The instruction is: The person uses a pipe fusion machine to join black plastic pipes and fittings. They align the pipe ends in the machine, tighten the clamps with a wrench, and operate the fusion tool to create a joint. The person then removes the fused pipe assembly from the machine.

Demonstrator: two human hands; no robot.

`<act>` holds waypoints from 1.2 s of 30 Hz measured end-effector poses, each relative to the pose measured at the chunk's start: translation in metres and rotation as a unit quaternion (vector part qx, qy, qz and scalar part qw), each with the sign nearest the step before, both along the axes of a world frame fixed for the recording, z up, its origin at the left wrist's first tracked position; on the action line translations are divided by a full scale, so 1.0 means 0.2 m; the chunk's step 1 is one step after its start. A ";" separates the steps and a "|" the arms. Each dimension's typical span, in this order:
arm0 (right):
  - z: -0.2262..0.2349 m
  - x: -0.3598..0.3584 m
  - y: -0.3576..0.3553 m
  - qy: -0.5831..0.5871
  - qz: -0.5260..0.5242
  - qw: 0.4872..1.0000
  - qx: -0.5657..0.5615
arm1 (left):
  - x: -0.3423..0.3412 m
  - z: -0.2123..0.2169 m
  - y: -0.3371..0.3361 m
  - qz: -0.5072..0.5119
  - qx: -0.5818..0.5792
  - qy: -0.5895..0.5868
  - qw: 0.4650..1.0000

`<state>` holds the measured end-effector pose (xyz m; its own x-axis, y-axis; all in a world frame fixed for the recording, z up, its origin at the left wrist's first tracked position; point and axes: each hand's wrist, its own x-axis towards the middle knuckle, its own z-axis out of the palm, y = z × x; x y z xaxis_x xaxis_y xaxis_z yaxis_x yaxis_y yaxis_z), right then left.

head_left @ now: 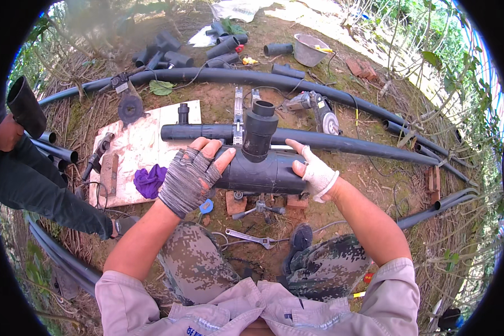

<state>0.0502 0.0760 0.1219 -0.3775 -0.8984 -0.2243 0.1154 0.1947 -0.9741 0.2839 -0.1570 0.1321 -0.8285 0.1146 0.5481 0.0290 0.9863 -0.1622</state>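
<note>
Between my two hands is a black plastic pipe tee [259,172], a thick horizontal body with a narrower branch standing up from its middle. My left hand [195,175], in a grey fingerless glove, closes round its left end. Round the right end is my right hand [313,169], in a white glove with bare fingertips. Just behind the tee, a long black pipe [347,142] runs to the right, and a shorter black pipe piece [186,132] lies to the left. A metal clamp [238,120] stands by them. Beneath the tee, a handled metal frame [259,208] shows partly.
At the left, another person [39,173] holds a black pipe piece [26,106]. A pale board [157,143] carries a purple cloth [150,181]. An adjustable wrench [251,237] lies before me. An angle grinder [318,109], a bucket [311,50] and several black fittings [176,59] are farther back.
</note>
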 end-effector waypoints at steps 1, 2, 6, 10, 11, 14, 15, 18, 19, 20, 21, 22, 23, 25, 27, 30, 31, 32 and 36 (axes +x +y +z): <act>-0.01 -0.01 -0.02 -0.026 0.001 1.000 0.000 | -0.03 -0.02 -0.03 -0.006 -0.002 0.013 1.000; -0.03 -0.03 -0.04 -0.053 -0.017 0.998 0.025 | -0.05 -0.05 -0.06 -0.008 -0.005 0.026 1.000; -0.13 -0.08 -0.18 0.199 -0.043 0.978 -0.051 | -0.08 -0.28 -0.17 0.117 0.245 0.109 0.956; -0.26 -0.17 -0.40 0.250 -0.048 0.961 -0.109 | -0.05 -0.47 -0.52 0.076 0.906 0.028 0.416; -0.30 -0.21 -0.46 0.308 -0.037 0.944 -0.115 | -0.09 -0.52 -0.59 0.023 0.906 0.023 0.423; -0.43 -0.29 -0.64 0.425 0.032 0.885 -0.186 | -0.22 -0.70 -0.67 0.070 0.929 0.093 0.352; -0.49 -0.30 -0.69 0.435 0.054 0.876 -0.202 | -0.24 -0.74 -0.67 0.131 0.921 0.084 0.356; -0.62 -0.38 -0.82 0.445 0.136 0.875 -0.136 | -0.31 -0.88 -0.70 0.247 0.856 0.113 0.440; -0.65 -0.45 -0.86 0.440 0.129 0.878 -0.136 | -0.32 -0.92 -0.72 0.250 0.853 0.120 0.443; -0.67 -0.51 -0.91 0.434 0.123 0.882 -0.136 | -0.33 -0.95 -0.74 0.252 0.852 0.134 0.439; -0.69 -0.58 -0.95 0.389 0.082 0.910 -0.120 | -0.32 -0.98 -0.76 0.255 0.850 0.124 0.443; -0.72 -0.65 -1.08 0.380 0.020 0.918 -0.112 | -0.32 -1.01 -0.77 0.269 0.847 0.119 0.443; -0.73 -0.72 -1.18 0.367 -0.051 0.925 -0.089 | -0.32 -1.03 -0.78 0.275 0.835 0.104 0.464; -0.74 -0.87 -1.39 0.302 -0.129 0.944 -0.016 | -0.34 -1.06 -0.80 0.312 0.807 0.075 0.496; -0.75 -1.00 -1.57 0.389 -0.123 0.911 0.061 | -0.36 -1.06 -0.80 0.304 0.791 0.050 0.529; -0.79 -1.09 -1.81 0.434 -0.106 0.887 0.119 | -0.35 -1.00 -0.78 0.256 0.796 0.019 0.547; -0.81 -1.11 -1.89 0.460 -0.120 0.867 0.149 | -0.34 -0.97 -0.77 0.241 0.792 0.009 0.560; -0.82 -1.12 -1.96 0.471 -0.135 0.855 0.173 | -0.33 -0.95 -0.76 0.235 0.797 0.002 0.557; -0.92 -1.17 -2.16 0.380 -0.131 0.887 0.229 | -0.29 -0.90 -0.72 0.229 0.808 -0.014 0.543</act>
